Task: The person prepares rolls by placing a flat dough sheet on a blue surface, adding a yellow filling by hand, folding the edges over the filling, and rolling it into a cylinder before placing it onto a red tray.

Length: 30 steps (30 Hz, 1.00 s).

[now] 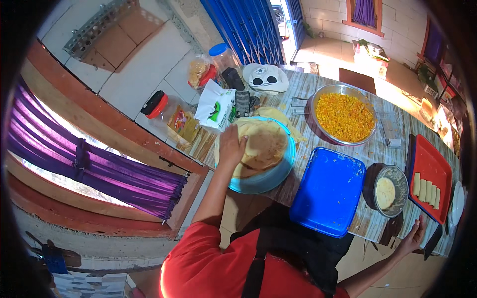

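My left hand (231, 143) lies on the left side of a stack of thin round crepe-like wrappers (265, 143), thumb spread from the fingers. The stack rests on a turquoise plastic basin (262, 187); more wrapper edges hang over its far side. My right hand (411, 237) is at the table's near right edge, with nothing visible in it. Close to it are a red tray (432, 158) with several pale rolls (426, 190) and a metal bowl (400, 186) of pale batter-like paste (385, 193). Between my hands sits a blue plastic tray (328, 190) with smears along its rim.
A large metal bowl (315, 106) of chopped yellow-orange filling (344, 117) stands at the back. A tissue pack (220, 106), plastic jars (177, 117), and a white cap (265, 78) line the table's far left. A purple-curtained window (93, 160) is at my left.
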Available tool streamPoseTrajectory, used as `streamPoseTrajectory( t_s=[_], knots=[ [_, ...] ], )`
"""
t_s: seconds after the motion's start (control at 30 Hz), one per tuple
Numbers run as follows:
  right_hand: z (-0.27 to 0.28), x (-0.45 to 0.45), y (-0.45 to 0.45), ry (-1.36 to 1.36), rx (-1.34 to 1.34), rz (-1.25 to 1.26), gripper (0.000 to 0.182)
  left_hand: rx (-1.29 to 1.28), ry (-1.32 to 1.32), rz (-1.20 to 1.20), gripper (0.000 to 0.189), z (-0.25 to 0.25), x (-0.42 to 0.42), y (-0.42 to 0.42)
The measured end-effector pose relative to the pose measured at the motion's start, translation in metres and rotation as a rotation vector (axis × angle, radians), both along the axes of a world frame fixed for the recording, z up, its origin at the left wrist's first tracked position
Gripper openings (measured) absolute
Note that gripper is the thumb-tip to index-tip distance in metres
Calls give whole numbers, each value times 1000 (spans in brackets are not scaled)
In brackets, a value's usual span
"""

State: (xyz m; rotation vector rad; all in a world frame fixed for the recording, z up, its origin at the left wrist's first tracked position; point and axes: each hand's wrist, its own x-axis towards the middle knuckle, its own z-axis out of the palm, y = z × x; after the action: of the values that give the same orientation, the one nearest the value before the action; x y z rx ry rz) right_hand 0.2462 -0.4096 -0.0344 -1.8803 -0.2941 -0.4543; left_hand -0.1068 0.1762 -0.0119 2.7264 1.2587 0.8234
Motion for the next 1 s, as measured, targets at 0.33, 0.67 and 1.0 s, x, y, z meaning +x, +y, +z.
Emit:
streamPoseTrajectory(
  t_s=[0.33, 0.67, 1.0],
  knots=[
    [-22, -17, -14, 64, 44, -42, 32, -454, -464, -271, 29, 35, 32, -24],
    [-40, -32, 5, 71, 145, -28, 30, -22, -46, -82, 15, 17, 30, 19],
    [-38, -43, 9, 115, 180, -41, 30, 11, 35, -60, 15, 24, 30, 50]
  ],
)
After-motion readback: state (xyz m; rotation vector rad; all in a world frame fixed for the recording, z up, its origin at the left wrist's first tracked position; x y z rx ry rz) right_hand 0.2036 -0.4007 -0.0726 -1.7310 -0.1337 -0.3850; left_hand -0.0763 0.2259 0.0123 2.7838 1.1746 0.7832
